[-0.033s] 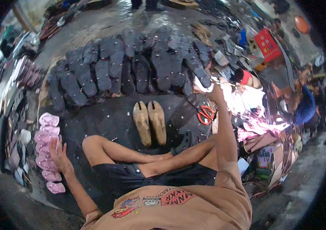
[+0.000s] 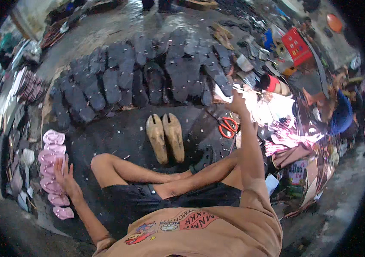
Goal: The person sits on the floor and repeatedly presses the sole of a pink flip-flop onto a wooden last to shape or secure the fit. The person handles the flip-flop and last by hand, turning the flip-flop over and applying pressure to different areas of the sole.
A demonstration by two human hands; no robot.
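Note:
My left hand (image 2: 65, 176) is open, its fingers spread over the right edge of a column of pink flip-flops (image 2: 50, 157) lying on the dark mat. My right hand (image 2: 239, 104) reaches far out at the right end of the black soles (image 2: 182, 70), near a small white piece (image 2: 223, 94). Its fingers are too small and unclear to show whether they hold anything. Between my crossed legs and the soles, a pair of yellowish wooden shoe lasts (image 2: 165, 137) lies side by side. Scissors with orange-red handles (image 2: 228, 127) rest just below my right hand.
Pale sheets (image 2: 272, 105) and pink striped material (image 2: 289, 139) are heaped to the right. Behind them stands a red box (image 2: 296, 46). Another person in blue (image 2: 342, 113) sits at the far right. Stacked striped pieces (image 2: 30, 88) lie at the left.
The whole view has shifted slightly. Beside my right hand, less of the white piece shows at the end of the black sole. My left hand stays over the flip-flops.

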